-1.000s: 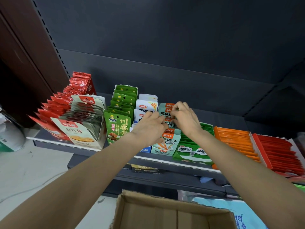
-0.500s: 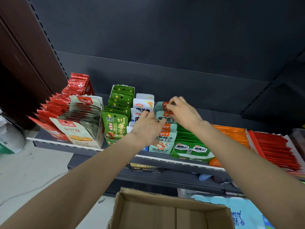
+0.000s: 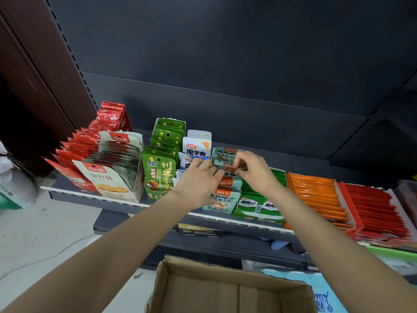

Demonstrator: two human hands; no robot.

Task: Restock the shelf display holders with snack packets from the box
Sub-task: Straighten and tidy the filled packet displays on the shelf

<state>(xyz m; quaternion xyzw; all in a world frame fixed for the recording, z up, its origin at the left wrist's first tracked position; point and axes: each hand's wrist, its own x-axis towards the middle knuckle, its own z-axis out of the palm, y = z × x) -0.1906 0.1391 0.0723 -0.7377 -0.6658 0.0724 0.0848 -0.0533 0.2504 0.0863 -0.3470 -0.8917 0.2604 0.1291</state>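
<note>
1. Teal-and-orange foil snack packets (image 3: 222, 195) stand in a row in their holder on the dark metal shelf (image 3: 158, 207), between blue-white and green packs.
2. Since a second ago, both hands have worked slightly forward along the row.
3. Left hand (image 3: 198, 184) curls against the packets; right hand (image 3: 252, 170) pinches one packet's top edge.
4. Open brown cardboard box (image 3: 225, 288) below shows no packets, so restocking seems nearly done.

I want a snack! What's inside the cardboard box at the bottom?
The cardboard box shows only bare brown bottom and walls; no packets in the part visible. Its near end is cut off by the picture's edge, so that part stays unseen.
</note>
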